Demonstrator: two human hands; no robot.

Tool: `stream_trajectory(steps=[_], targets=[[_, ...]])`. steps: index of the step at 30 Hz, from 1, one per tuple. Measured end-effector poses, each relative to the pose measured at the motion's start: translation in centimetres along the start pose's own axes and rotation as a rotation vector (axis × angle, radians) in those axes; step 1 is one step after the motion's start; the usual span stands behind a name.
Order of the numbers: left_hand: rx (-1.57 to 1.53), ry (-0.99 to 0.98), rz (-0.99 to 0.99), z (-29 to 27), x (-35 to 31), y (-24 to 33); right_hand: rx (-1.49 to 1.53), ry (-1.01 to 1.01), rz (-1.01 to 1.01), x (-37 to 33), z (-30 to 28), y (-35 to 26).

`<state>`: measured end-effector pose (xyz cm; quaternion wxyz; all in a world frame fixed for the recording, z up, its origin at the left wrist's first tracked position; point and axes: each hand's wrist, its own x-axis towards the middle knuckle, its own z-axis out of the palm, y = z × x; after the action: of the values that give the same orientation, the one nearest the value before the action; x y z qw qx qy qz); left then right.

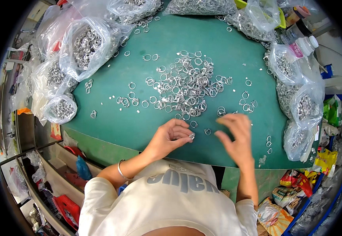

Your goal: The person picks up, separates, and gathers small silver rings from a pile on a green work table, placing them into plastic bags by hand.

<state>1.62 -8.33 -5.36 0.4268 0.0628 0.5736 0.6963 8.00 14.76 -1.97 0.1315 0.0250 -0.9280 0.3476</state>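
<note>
A loose heap of silver rings [190,84] lies in the middle of the green tabletop [234,51]. My left hand [173,134] is at the near side of the heap, its fingers curled and pinching a small silver ring [192,136] at the fingertips. To its right, my right hand [236,133] hovers over the table with thumb and fingers apart, slightly blurred, and nothing shows between them. A single ring [207,131] lies on the table between my hands. Close beyond the right fingertips sits a small cluster of rings [221,111].
Clear plastic bags full of rings line the left [86,49], far [200,7] and right [297,106] edges of the table. A white-capped bottle [304,46] stands at the right. Open drawers [66,165] are at the lower left, and colourful packets [297,183] at the lower right.
</note>
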Motion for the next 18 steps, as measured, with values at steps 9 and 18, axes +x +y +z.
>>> stream_trajectory(steps=[9, 18], targets=[[0.284, 0.050, 0.246, 2.5, 1.6, 2.2, 0.134, 0.016, 0.132, 2.4, -1.6, 0.2], [0.875, 0.124, 0.597, 1.2, 1.4, 2.2, -0.038, 0.756, 0.258, 8.7, -13.1, 6.4]])
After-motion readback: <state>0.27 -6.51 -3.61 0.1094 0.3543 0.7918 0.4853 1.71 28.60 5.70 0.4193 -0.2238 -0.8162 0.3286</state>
